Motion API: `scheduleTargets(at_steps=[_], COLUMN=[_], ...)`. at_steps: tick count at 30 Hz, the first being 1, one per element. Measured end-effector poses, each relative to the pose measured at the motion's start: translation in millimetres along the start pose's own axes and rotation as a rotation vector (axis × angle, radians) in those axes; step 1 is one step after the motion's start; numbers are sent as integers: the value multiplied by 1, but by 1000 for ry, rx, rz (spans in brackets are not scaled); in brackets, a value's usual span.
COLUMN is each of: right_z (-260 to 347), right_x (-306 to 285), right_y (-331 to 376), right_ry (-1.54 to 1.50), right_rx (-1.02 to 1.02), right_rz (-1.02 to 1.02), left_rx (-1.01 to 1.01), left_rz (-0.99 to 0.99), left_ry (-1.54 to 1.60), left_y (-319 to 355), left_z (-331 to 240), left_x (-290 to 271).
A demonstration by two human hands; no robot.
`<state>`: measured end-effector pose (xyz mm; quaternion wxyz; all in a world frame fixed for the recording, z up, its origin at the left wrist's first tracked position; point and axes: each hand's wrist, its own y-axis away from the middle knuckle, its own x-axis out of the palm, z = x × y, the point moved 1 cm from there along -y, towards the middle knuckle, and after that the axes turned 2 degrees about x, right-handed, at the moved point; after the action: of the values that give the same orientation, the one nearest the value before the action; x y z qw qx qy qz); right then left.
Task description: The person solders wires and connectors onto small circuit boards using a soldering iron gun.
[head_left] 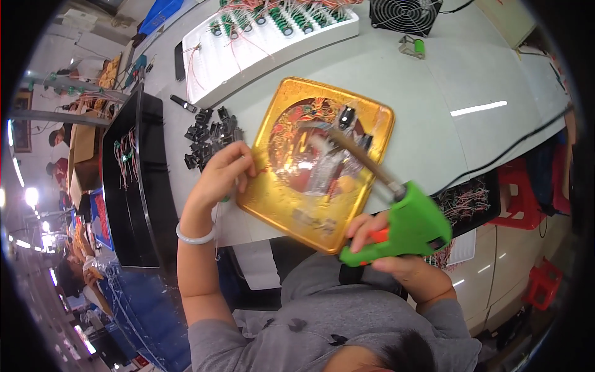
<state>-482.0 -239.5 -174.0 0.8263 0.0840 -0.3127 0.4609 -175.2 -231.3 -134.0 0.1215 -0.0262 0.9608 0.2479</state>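
My right hand [396,265] is wrapped round the green soldering gun [416,226], whose long metal barrel points up and left over the golden tray [297,218]. Inside the tray's round, dark red middle lie crumpled clear plastic [325,170] and a small black part [347,116]; motion blurs the area by the gun's tip. At the tray's left edge, my left hand [226,166] has its fingers curled in. A bit of green [224,199] with a thin wire shows beneath this hand, and its grip is partly hidden. Small black plastic parts [211,133] are heaped just beyond it.
At the far side stands a white foam tray [279,53] of green wired parts, near a black fan [406,15]. A black bin [139,186] stands at the left. On the right, a black cable [508,152] crosses the table edge above red stools [519,192].
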Motion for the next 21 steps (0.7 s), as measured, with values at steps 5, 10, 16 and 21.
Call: scheduleTargets(at_steps=[5, 10, 16, 21], right_z=[5, 13, 28, 33], right_x=[-26, -32, -54, -65], right_y=[19, 27, 49, 61], right_ry=[-127, -231, -56, 43], right_rx=[-129, -65, -199, -149], right_rz=[-248, -293, -405, -528], left_rx=[153, 181, 214, 276], left_rz=[68, 197, 305, 280], left_ry=[-176, -31, -425, -451], left_y=[-1, -3, -34, -50], left_z=[-7, -36, -69, -71], left_x=[26, 25, 50, 62])
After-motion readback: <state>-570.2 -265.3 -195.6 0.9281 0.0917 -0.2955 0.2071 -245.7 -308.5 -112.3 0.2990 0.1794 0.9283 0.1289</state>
